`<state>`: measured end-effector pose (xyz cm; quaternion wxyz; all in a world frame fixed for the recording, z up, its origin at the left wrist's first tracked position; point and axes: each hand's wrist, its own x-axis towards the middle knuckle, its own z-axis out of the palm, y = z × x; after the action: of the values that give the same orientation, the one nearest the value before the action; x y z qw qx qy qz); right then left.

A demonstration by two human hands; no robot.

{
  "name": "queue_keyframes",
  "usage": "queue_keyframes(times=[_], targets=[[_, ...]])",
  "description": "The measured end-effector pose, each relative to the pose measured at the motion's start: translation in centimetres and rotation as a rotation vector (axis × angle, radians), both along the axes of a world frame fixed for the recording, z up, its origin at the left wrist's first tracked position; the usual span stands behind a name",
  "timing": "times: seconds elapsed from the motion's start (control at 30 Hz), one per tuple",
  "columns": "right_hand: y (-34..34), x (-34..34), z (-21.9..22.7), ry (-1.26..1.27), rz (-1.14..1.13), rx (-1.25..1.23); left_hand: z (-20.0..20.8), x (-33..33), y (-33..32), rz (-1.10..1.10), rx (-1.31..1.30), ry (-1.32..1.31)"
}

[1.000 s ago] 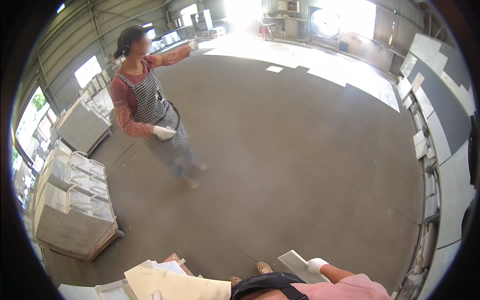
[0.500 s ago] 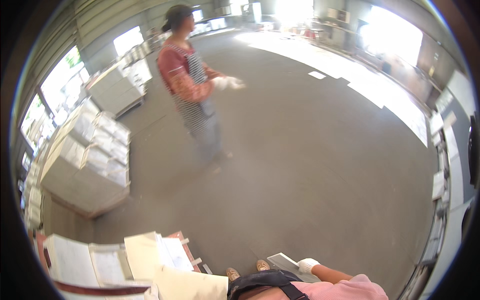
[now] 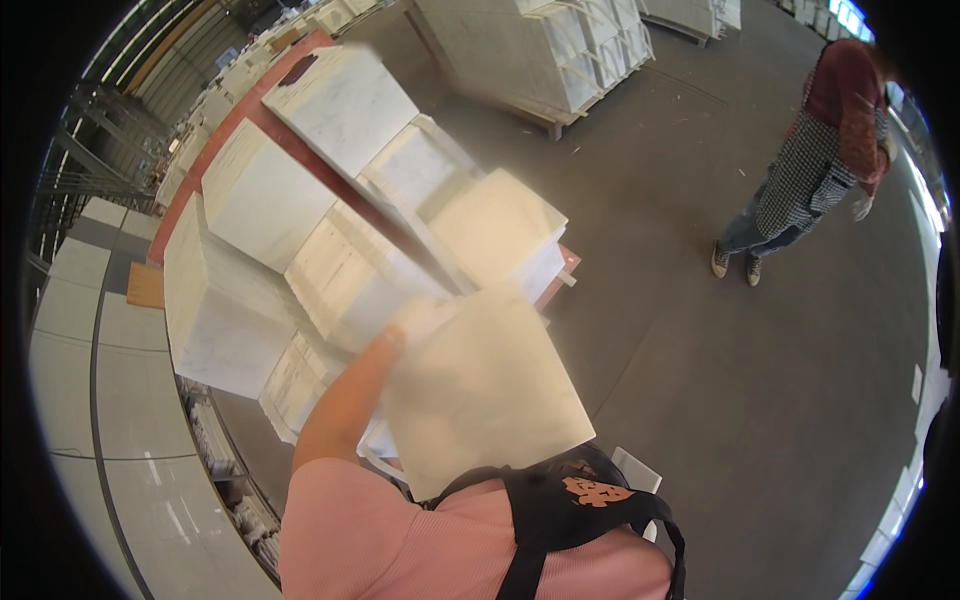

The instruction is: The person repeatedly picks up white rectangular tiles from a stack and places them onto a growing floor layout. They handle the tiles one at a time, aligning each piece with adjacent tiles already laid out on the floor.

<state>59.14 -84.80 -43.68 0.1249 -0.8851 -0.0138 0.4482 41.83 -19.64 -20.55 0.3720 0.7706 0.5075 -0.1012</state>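
View has swung left since earlier frame; square cream stone tile point(image 3: 487, 395) now raised at chest. Left hand point(image 3: 415, 318) grips its upper corner; right hand hidden. Beyond it, stacked white marble tiles point(image 3: 300, 240) on grey concrete floor point(image 3: 700, 340)

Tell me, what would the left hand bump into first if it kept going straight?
Probably the cream tile stack just beyond the left hand, which grips a square cream tile; depth is unclear.
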Motion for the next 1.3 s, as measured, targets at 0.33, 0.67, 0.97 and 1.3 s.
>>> queue_keyframes(times=[0.33, 0.67, 0.97, 1.3], targets=[[7.8, 2.2, 2.0, 0.02, 0.021, 0.034, -2.1, 1.6, 7.4, -0.009, -0.001, 0.057], [18.1, 2.1, 4.8, 0.02, -0.062, -0.03, -5.1, 2.5, 20.0, -0.073, -0.12, -0.013], [23.7, 0.4, 6.7, 0.003, -0.202, -0.054, -11.2, 10.5, 26.6, -0.326, -0.173, -0.035], [27.1, -2.9, 7.4, -0.021, -0.363, -0.073, -14.9, 18.6, 28.9, -0.691, -0.267, -0.122]])
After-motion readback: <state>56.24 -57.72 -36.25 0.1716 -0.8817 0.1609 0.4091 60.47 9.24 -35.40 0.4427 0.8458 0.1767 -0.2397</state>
